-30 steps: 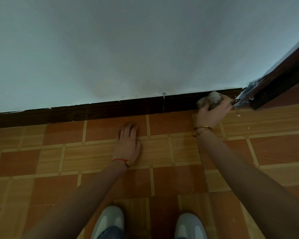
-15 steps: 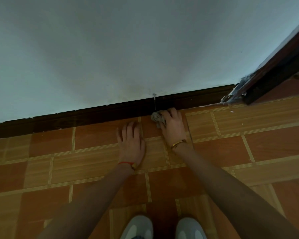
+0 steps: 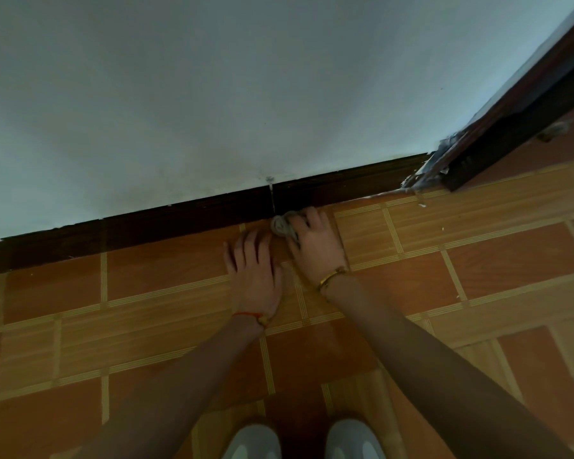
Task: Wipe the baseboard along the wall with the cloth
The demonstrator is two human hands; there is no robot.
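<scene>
One pale wall [image 3: 212, 94] fills the top of the view, and one tiled floor [image 3: 146, 309] of orange and tan squares spreads beneath it. One dark baseboard [image 3: 179, 223] runs along the join, with one pale vertical seam near its middle. One dark door frame [image 3: 511, 120] slants at the far right. Two bare forearms reach in. Left hand [image 3: 254, 270] lies flat on the floor, fingers straight, holding nothing. Right hand [image 3: 315, 240] curls over one crumpled grey cloth [image 3: 280, 225], gripping it at the foot of the baseboard just right of the seam. Two pale shoes [image 3: 352, 440] peek in at the bottom edge. One gold bangle [image 3: 332, 276] on the right wrist, one red string [image 3: 247, 314] on the left.
</scene>
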